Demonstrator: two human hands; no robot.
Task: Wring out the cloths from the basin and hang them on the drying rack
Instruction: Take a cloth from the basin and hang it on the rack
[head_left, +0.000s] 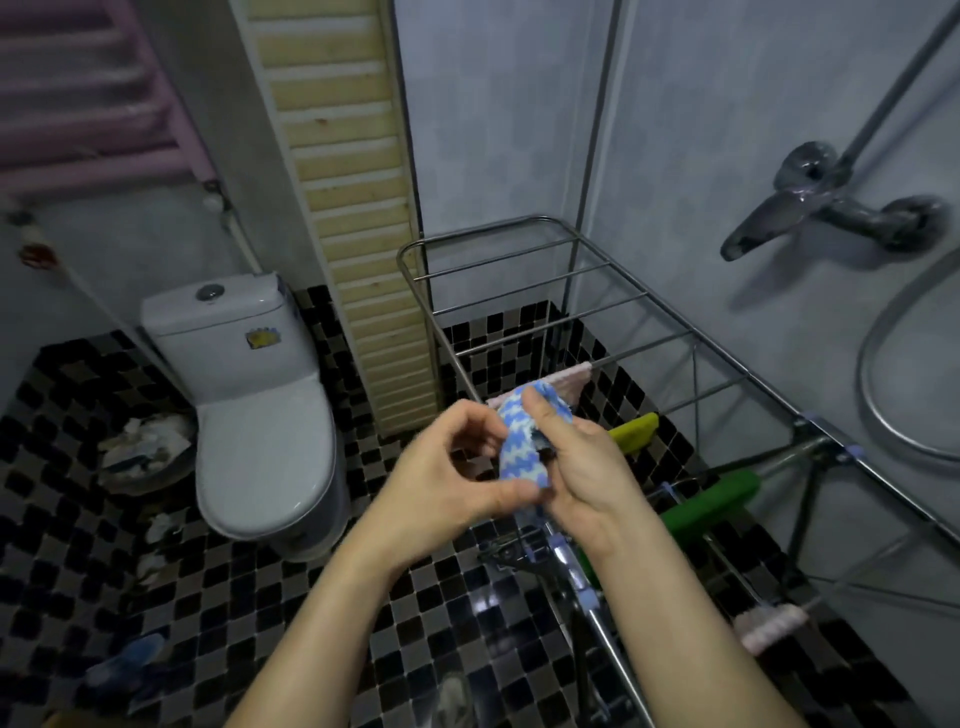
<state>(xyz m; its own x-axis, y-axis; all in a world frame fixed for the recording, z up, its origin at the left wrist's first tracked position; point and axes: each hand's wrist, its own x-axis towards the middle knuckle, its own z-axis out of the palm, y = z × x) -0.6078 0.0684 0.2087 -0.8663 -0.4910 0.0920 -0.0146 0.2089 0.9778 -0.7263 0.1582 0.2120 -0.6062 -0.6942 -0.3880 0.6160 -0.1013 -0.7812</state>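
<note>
- Blue-and-white cloth (521, 441) with a zigzag pattern is bunched into a short, thick, crumpled roll.
- It is held in the air between both hands, over the near side of the metal drying rack (519, 270).
- The left hand (457, 467) pinches its lower end with the thumb and curled fingers; the right hand (579, 467) grips its upper part.
- On the rack rails hang a pink cloth (566, 376), a yellow cloth (634, 431) and a green cloth (711, 501).
</note>
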